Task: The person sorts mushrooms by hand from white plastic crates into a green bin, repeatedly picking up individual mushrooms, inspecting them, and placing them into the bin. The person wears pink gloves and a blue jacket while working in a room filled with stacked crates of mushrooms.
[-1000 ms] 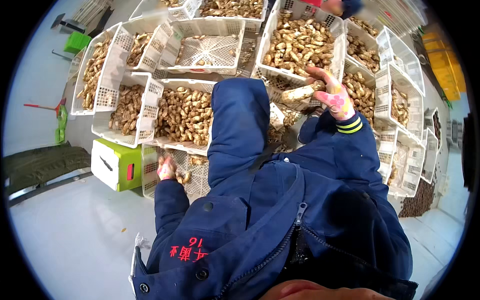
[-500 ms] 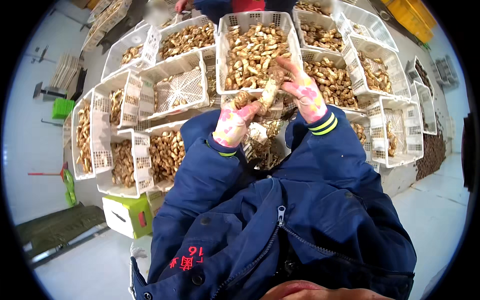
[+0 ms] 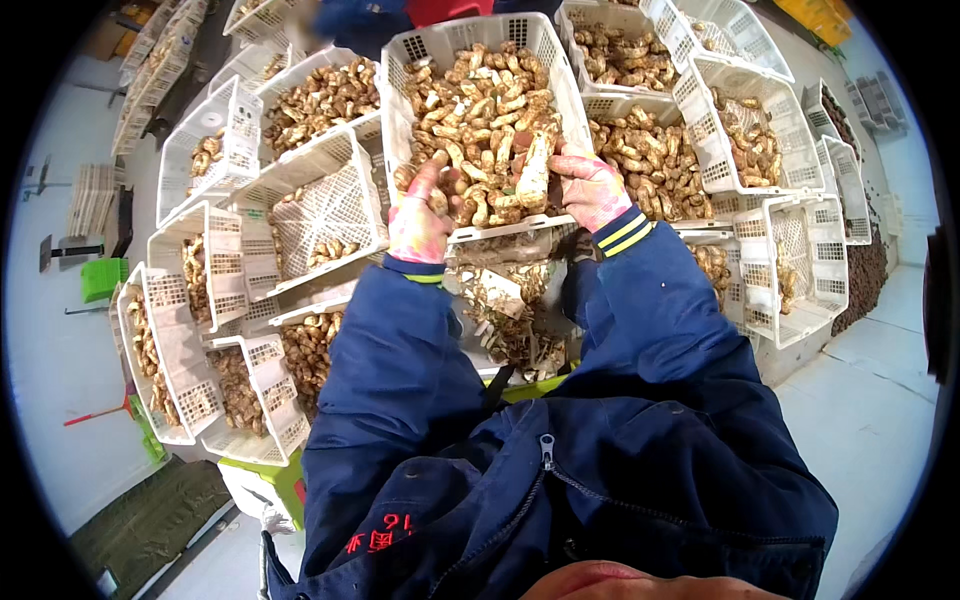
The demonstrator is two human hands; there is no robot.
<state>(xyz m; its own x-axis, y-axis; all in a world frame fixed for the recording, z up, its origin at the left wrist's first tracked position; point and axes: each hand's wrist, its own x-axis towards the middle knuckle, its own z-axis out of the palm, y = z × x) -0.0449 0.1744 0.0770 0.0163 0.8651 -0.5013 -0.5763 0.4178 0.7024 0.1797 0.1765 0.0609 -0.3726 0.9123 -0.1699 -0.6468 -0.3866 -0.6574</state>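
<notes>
A white perforated crate (image 3: 402,120) full of brown-and-cream mushrooms (image 3: 480,105) stands in front of me. At its near right corner my right hand (image 3: 592,192), in a pink-patterned glove, has its fingers on a long thick mushroom (image 3: 535,172) with a pale stem. That mushroom is upright over the pile, its lower end near the crate's front rim. My left hand (image 3: 418,222), in a matching glove, curls at the near left corner around a small mushroom (image 3: 437,200). Its fingertips are partly hidden among the mushrooms.
Below the crate, between my arms, lies a heap of pale trimmings and scraps (image 3: 510,310). More white crates of mushrooms surround it, including a sparsely filled one (image 3: 325,205) at left and others (image 3: 745,120) at right. Someone in dark clothing (image 3: 360,20) is at the far side.
Both hands have moved apart, from holding the long mushroom over the crate's front edge to the crate's two near corners. The long mushroom is now over the pile. My view has shifted.
</notes>
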